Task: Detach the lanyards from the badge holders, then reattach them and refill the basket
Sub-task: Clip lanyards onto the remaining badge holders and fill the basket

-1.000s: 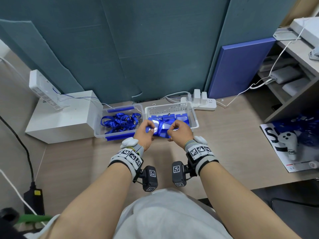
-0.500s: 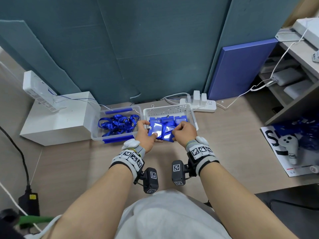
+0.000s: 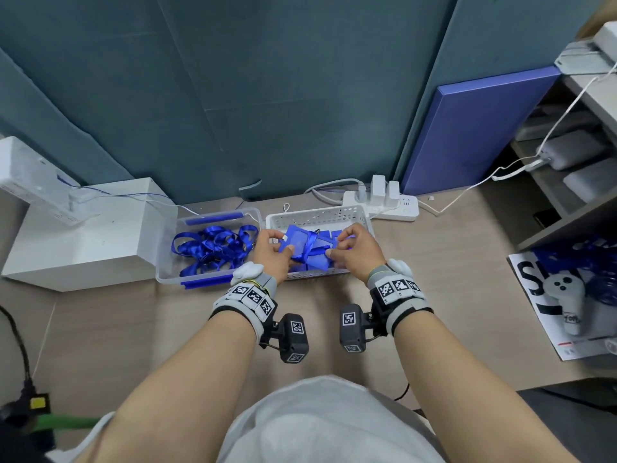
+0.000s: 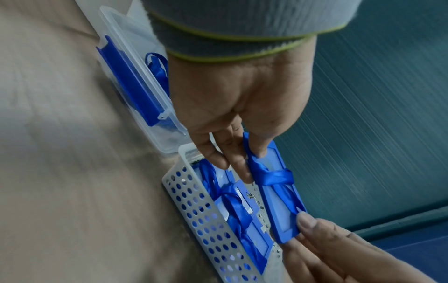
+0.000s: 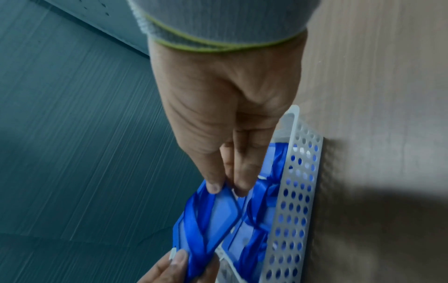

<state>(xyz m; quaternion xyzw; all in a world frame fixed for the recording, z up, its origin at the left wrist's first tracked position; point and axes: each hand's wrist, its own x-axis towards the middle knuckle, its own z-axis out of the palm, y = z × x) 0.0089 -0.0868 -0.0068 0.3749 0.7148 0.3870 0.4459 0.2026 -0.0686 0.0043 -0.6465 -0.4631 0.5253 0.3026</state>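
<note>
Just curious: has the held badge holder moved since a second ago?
Yes: the badge holder went slightly farther over the white basket, away from its near rim.

an office workstation. beyond the hands stand teal felt partition panels [image 3: 267, 95] and a white power strip [image 3: 384, 203] with chargers plugged in; to their right, grey shelving [image 3: 567, 208] holds cabled devices, on a wood-laminate desk [image 3: 133, 329].

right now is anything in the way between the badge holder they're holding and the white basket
Nothing visible. Both hands, left hand and right hand, hold the badge holder with its lanyard wrapped round it just above the open basket; only other wrapped holders lie below.
</note>
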